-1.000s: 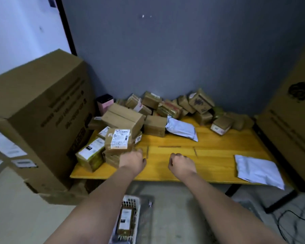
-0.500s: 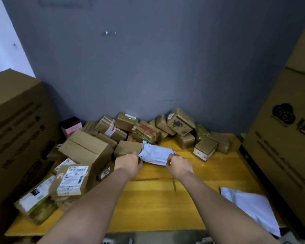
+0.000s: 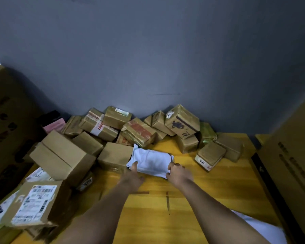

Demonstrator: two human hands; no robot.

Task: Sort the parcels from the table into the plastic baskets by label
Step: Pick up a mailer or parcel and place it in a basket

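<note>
A: Both hands are on the white poly parcel (image 3: 151,162) — mid-counter (image 3: 209,191), just in front of the carton pile.

B: Grip?

A: Left hand (image 3: 131,178) pinches the left end, thumb on top. Right hand (image 3: 179,174) has fingers curled round the right end. Both clamped on it.

B: Orientation?

A: Long axis runs left-right, straight across in front of the person, one hand per end. Neither hand is clearly nearer. Its left end touches a brown box (image 3: 114,156).

B: Label?

A: Can't see one on the upper face. Probably needs a flip after lifting.

B: Baskets?

A: Not in view. My guess: pull it straight back toward the body — a soft bag will sag between the hands.
</note>
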